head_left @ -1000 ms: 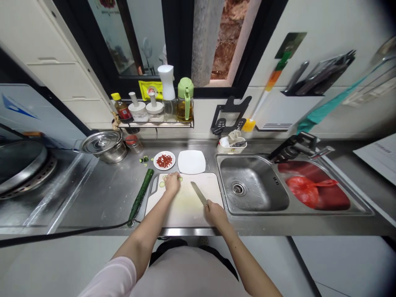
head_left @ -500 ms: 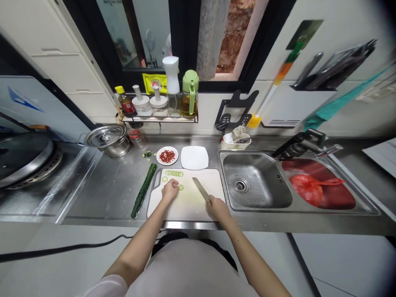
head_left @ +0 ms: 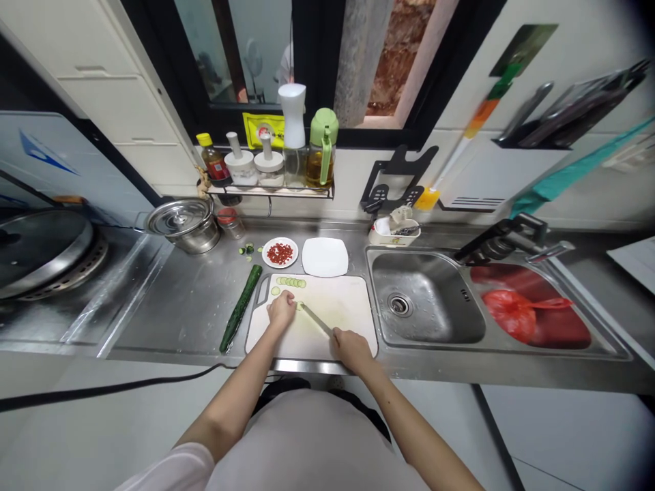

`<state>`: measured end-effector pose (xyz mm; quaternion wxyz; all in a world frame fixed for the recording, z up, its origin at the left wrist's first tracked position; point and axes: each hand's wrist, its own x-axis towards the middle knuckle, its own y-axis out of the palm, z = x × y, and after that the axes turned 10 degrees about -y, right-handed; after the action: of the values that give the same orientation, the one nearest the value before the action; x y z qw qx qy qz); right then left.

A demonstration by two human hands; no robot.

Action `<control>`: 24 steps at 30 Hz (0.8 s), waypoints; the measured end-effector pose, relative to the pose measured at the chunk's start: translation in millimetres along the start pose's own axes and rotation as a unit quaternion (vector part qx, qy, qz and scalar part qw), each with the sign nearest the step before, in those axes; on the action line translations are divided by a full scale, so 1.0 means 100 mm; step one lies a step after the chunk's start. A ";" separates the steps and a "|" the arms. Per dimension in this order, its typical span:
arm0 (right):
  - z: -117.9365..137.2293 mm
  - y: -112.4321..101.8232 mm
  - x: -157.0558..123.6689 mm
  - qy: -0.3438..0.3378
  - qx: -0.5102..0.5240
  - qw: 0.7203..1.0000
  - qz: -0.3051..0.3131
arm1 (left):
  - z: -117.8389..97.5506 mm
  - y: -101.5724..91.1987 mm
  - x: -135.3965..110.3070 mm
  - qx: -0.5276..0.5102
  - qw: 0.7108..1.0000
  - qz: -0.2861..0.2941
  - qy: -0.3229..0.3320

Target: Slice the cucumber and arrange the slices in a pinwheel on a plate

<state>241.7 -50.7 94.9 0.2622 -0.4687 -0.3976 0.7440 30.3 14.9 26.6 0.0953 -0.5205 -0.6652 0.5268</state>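
Observation:
My right hand [head_left: 352, 348] is wrapped round the handle of a kitchen knife [head_left: 318, 320]. The blade points up and to the left, its tip at a thin cucumber slice [head_left: 299, 306] on the white cutting board [head_left: 332, 293]. Just left of that slice, my left hand [head_left: 282, 309] has its fingers curled together over the board; whether they hold anything is hidden. A row of overlapping cucumber slices [head_left: 291, 281] lies along the board's top edge, with a single slice [head_left: 275, 291] below it. Left of the board rests a whole cucumber [head_left: 241, 308].
Behind the board stand a plate of chopped red pieces [head_left: 280, 253] and a white square plate [head_left: 325, 256]. Cucumber scraps [head_left: 249, 248] lie beside them. To the right is a double sink [head_left: 430, 300] with a red plastic bag [head_left: 510, 316]. A lidded pot [head_left: 185, 225] stands back left.
The knife has moved left, its tip from open board to the slice beside my left hand. My left hand stays close to the slice. The view has shifted slightly.

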 end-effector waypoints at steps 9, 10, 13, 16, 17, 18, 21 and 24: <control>0.05 -0.02 0.02 -0.002 -0.001 1.000 0.016 | -0.05 -0.04 0.00 0.009 1.000 0.009 -0.008; 0.06 -0.02 0.03 -0.002 -0.002 1.000 0.018 | -0.05 -0.04 0.00 0.011 1.000 0.009 -0.009; 0.07 -0.03 0.04 -0.002 -0.002 1.000 0.026 | -0.05 -0.03 0.02 0.016 1.000 0.012 -0.011; 0.07 -0.04 0.06 -0.005 -0.003 0.999 0.032 | -0.05 -0.03 0.04 0.018 1.000 0.019 -0.012; 0.06 -0.05 0.07 -0.008 -0.003 0.999 0.032 | -0.05 -0.03 0.05 0.019 1.000 0.021 -0.012; 0.06 -0.05 0.07 -0.010 -0.004 0.999 0.031 | -0.05 -0.03 0.05 0.019 1.000 0.022 -0.012; 0.06 -0.07 0.10 -0.011 -0.005 0.999 0.032 | -0.05 -0.04 0.05 0.017 0.999 0.025 -0.010; 0.07 -0.07 0.12 -0.011 -0.007 0.999 0.036 | -0.06 -0.05 0.05 0.016 0.999 0.027 -0.011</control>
<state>230.3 -39.8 96.7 0.2271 -0.4766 -0.3886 0.7551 29.1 22.6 30.8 0.0826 -0.5309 -0.6432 0.5455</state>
